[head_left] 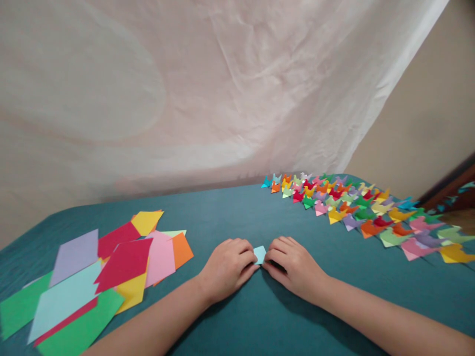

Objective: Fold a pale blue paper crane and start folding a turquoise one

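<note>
Nearest, at lower left, the left forearm [159,321] runs right beside the loose sheets [124,264]; one careless slide could scatter them. Now lower centre: the small pale-blue paper [260,254] sits between the hands, the left hand [230,264] pinching its left edge, the right hand [293,264], fingers curled, pinching its right. An uneven tug could skew something that tiny! Beyond, at right, folded birds [364,214] crowd together; a stray right-arm sweep could topple several.
</note>
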`<act>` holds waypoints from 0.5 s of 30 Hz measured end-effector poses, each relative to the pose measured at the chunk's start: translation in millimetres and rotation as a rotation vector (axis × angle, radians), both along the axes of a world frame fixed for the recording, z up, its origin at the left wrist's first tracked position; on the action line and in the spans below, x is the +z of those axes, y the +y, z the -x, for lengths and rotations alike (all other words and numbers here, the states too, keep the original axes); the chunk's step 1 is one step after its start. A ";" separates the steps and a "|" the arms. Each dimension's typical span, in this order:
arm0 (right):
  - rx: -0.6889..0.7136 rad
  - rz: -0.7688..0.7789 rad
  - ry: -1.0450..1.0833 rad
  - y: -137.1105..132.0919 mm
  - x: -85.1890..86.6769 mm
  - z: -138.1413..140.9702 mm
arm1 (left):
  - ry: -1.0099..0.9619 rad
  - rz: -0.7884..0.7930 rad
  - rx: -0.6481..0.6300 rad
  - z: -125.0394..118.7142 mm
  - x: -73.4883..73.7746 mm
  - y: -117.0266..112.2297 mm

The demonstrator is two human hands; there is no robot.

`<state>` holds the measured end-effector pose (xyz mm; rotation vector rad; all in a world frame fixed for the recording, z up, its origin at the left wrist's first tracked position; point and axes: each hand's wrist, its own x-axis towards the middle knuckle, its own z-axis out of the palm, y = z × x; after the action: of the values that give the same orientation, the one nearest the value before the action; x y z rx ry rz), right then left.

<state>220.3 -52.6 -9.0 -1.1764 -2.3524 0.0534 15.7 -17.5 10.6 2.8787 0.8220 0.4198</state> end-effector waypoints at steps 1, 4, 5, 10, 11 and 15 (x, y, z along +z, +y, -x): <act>0.003 0.022 0.018 -0.2 0.3 -0.6 | 0.005 0.012 -0.001 0.1 1.0 -0.2; 0.018 0.091 0.096 1.2 1.3 -3.1 | 0.001 0.043 -0.006 0.3 2.7 -0.3; 0.022 0.120 0.133 2.7 1.5 -4.2 | -0.005 0.051 -0.006 0.4 2.8 -0.2; 0.035 0.287 0.310 13.1 1.4 -9.3 | -0.039 0.089 -0.005 0.4 2.1 0.7; 0.038 0.311 0.328 14.9 1.4 -10.0 | -0.044 0.097 -0.006 0.4 2.2 0.9; 0.056 0.373 0.375 19.2 1.9 -11.9 | -0.065 0.129 0.005 0.3 2.8 1.2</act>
<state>232.2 -33.4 -7.1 -1.1455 -2.0892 0.6968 15.4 -16.3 13.4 2.7309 0.8150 0.4409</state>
